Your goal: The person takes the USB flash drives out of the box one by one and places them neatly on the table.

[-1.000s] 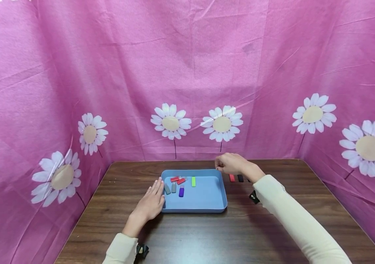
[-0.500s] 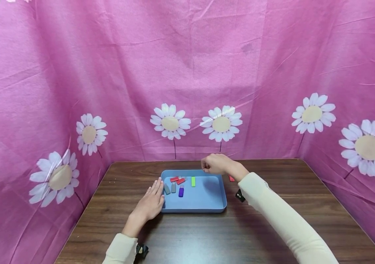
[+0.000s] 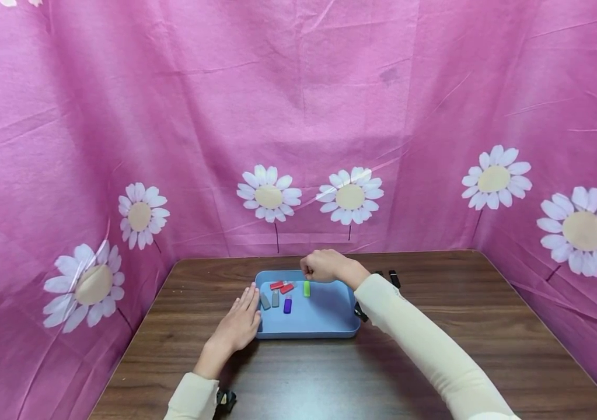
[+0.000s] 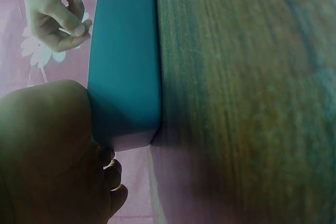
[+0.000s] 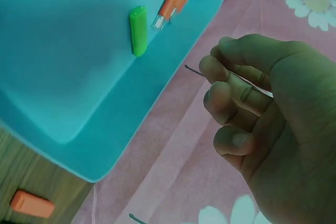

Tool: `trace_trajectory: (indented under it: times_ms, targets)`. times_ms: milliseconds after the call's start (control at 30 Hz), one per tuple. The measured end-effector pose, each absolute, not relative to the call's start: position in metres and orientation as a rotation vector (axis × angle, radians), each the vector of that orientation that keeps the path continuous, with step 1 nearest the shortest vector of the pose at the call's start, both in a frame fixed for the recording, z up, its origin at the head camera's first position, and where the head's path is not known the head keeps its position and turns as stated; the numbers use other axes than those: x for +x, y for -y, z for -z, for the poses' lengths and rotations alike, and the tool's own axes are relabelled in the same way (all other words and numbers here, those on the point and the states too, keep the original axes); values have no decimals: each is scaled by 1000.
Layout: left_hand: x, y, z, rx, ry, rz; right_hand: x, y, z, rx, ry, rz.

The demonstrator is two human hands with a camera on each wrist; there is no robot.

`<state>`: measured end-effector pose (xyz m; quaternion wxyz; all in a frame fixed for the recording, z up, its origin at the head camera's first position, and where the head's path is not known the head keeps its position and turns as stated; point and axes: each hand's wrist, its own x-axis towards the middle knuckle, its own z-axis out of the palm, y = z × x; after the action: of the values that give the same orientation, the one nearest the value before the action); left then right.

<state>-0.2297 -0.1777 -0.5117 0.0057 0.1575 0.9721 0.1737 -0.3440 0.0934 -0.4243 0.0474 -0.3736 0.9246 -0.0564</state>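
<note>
My left hand [image 3: 237, 324] rests along the left wall of the blue tray [image 3: 324, 321], fingers extended; the left wrist view shows its fingers [image 4: 118, 198] beside the tray wall [image 4: 126, 51]. Over the tray's back edge hovers my right hand [image 3: 327, 265]. Its fingers are curled in the right wrist view, the thumb near the index finger, and nothing shows in the hand [image 5: 278, 103]. Just in front of it in the tray lies a green stick [image 3: 307, 289]. Left of that are two red sticks [image 3: 286, 288], two grey ones [image 3: 275, 298] and a purple one [image 3: 287, 305].
Black sticks [image 3: 394, 278] lie on the wooden table [image 3: 461, 315] right of the tray. A red stick [image 5: 32, 204] is on the table beside the tray corner in the right wrist view. Pink cloth [image 3: 298, 128] with daisies hangs behind and at both sides.
My right hand has moved left from beyond the tray's back right corner to above its back edge. The sleeve now covers the red stick on the table. My left hand stays in place.
</note>
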Motion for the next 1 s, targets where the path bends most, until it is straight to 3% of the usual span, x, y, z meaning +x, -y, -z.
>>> trace_trajectory:
  times_ms: [500, 1000]
  targets:
    - [-231, 177, 511, 479, -3038, -516, -353, -79, 446, -946, -2771, 196]
    - [-230, 177, 510, 479, -3037, -531, -343, -67, 465, -896, -2792, -75]
